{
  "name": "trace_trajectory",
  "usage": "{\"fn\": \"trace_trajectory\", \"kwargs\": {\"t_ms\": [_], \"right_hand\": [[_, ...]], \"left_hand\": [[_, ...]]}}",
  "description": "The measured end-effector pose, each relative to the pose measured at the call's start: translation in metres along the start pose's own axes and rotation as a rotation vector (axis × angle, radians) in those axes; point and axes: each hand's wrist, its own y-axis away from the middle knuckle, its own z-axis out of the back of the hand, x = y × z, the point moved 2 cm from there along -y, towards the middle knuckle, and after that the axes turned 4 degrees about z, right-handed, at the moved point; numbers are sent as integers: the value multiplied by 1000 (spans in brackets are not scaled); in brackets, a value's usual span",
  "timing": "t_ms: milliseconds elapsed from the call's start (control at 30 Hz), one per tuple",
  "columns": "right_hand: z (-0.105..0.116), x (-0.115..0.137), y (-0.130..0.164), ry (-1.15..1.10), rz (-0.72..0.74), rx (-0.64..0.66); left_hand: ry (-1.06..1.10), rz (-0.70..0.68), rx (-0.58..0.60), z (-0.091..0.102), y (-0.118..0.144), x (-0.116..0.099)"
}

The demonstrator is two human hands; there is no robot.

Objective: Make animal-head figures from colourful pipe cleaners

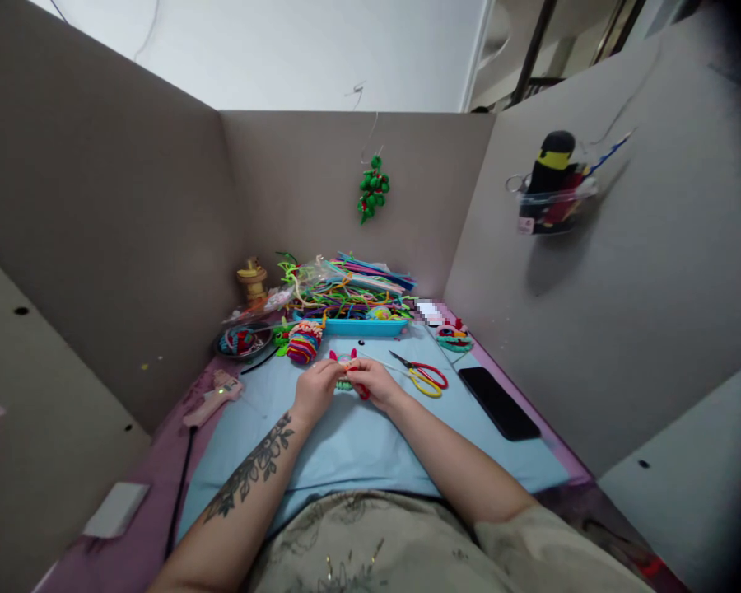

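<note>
My left hand (319, 390) and my right hand (375, 382) meet over the blue cloth (420, 428). Both are closed, fingers pinched around a small pipe cleaner figure (344, 385). Pink-red tips stick up above the fingers and a green striped part shows below; the fingers cover its middle. To the right of my right hand lie scissors (425, 375) with one red and one yellow handle, blades pointing up and left. A striped rainbow piece (305, 342) sits beyond my left hand, beside a small green figure (281, 338).
A blue tray (364, 328) heaped with pipe cleaners (351, 288) stands at the back. A pink glue gun (216, 399) and a bowl (263, 339) are left; a black phone (499, 403) and a coloured craft piece (454, 336) right. Partition walls (358, 247) enclose the table.
</note>
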Motion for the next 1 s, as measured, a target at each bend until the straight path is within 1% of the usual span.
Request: {"fn": "trace_trajectory", "kwargs": {"t_ms": [67, 167, 333, 433, 500, 533, 633, 700, 767, 867, 933, 1000], "right_hand": [[1, 0, 0, 29, 16, -20], [3, 0, -1, 56, 55, -40], [0, -2, -1, 55, 122, 7], [-3, 0, 0, 74, 155, 11], [-3, 4, 1, 148, 200, 1], [-2, 7, 2, 220, 239, -11], [2, 18, 6, 521, 418, -25], [4, 23, 8, 673, 525, 4], [4, 25, 10, 756, 591, 51], [2, 25, 11, 838, 652, 138], [2, 24, 11, 879, 674, 177], [2, 25, 11, 898, 677, 167]], "left_hand": [[78, 56, -3, -2, 0, 1], [126, 114, 5, -3, -1, 1], [195, 220, -8, -1, -2, 0], [288, 320, 2, -2, -4, 0], [413, 414, 51, -5, -4, 1], [503, 466, 94, -6, -4, 2], [842, 635, 275, -10, -4, 1], [1055, 749, 379, -10, -2, 0], [1211, 847, 459, -9, -1, -1], [1339, 945, 543, -7, 0, -1], [1364, 973, 554, -6, 1, 0], [1335, 953, 537, -7, 0, 1]]}}
